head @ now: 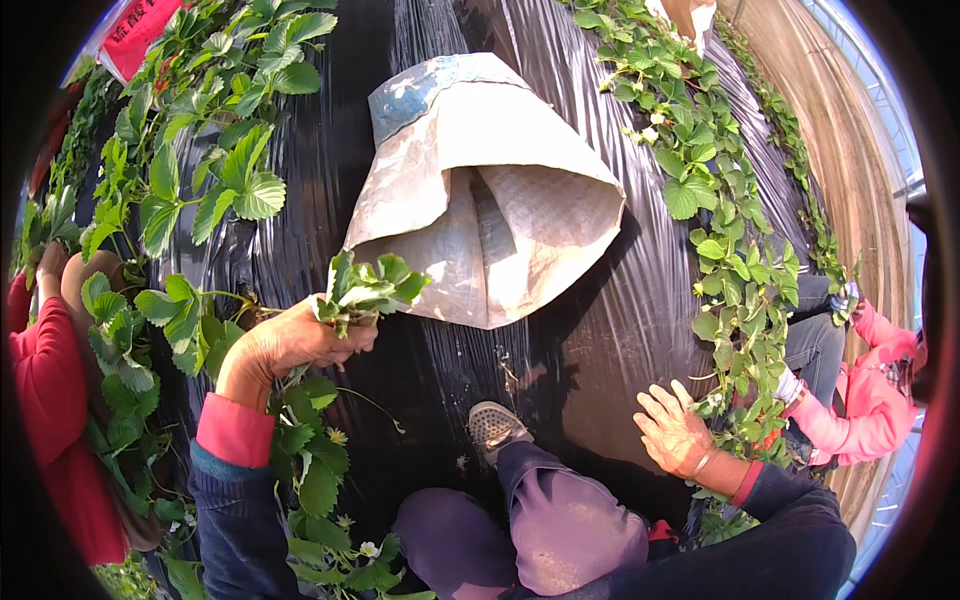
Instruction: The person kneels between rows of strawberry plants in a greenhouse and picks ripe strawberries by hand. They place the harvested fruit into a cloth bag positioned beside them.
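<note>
My left hand [304, 337] is closed around a bunch of picked strawberry leaves [367, 289], just short of the near left corner of a woven plastic sack [525, 135]. The sack lies on its side with its wide mouth facing me, and its far end has a blue patch. Over on the right, my right hand [671, 431] hangs with its fingers spread and nothing in it. It is beside the right row of strawberry plants [720, 300]. Below my left wrist the left row of strawberry plants [322, 465] carries leaves and a few white flowers.
Black plastic mulch film [465, 375] covers the ground between the rows. A person in a pink top [870, 397] crouches beyond the right row, wearing gloves. Another person in red [56, 382] is at the far left. A red printed bag [139, 37] stands upper left.
</note>
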A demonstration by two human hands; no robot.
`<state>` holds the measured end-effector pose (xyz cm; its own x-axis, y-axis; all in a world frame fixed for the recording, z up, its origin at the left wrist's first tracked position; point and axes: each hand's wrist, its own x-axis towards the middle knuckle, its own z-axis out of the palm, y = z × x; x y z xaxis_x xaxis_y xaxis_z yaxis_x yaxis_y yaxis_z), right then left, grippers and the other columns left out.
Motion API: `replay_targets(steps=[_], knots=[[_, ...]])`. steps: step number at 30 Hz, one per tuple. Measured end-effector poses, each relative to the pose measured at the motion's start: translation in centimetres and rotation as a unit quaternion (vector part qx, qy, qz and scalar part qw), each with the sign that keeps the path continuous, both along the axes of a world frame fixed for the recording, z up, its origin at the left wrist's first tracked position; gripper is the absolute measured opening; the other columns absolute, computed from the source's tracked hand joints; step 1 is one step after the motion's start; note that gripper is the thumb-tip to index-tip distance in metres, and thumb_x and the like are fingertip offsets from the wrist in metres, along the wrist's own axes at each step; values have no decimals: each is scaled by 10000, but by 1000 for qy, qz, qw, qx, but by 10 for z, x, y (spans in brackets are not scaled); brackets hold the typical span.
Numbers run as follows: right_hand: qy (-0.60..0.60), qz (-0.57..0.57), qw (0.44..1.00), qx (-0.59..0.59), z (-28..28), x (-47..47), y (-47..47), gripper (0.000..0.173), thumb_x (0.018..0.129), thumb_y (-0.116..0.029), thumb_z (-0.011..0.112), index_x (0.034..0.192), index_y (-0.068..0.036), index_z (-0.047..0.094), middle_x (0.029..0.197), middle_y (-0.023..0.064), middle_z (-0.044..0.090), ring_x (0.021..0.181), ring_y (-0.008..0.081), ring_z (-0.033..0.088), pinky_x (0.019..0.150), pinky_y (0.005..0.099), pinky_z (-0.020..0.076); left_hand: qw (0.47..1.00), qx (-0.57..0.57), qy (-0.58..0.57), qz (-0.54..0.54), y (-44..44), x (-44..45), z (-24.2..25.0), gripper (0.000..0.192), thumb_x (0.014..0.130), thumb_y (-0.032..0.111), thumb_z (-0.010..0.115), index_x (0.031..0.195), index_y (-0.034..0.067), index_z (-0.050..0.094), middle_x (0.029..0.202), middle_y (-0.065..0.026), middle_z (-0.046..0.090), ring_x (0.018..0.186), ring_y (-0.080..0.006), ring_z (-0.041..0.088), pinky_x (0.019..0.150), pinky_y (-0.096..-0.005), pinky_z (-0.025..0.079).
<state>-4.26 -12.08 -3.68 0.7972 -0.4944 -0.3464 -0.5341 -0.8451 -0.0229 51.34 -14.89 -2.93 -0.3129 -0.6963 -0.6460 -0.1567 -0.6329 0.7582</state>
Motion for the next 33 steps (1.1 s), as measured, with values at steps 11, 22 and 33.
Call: replay_targets(steps=[11,22,33], knots=[[-86,79,984,135,-7,-51,33,255,780,-158,677,1018,-69,690,1159,70,664,1154,260,617,1101,515,409,842,-106,235,473,-173,-169,-102,434,857,164,776,1229,41,589,1080,-74,631,901,-200,602,815,-395,528],[-138,57,972,182,-9,-46,30,271,766,-127,690,1027,-67,650,1031,66,630,1084,257,593,1046,451,434,739,-216,-226,597,-35,-222,-160,538,912,333,757,1250,-19,530,1030,-73,529,881,-140,542,793,-317,493],[-135,39,965,223,-9,-44,26,270,712,-162,692,965,-74,656,855,48,565,921,256,590,1000,464,439,802,-222,148,534,-100,-153,-96,415,976,219,684,1318,-5,606,1254,-64,657,1114,-158,621,982,-311,474]])
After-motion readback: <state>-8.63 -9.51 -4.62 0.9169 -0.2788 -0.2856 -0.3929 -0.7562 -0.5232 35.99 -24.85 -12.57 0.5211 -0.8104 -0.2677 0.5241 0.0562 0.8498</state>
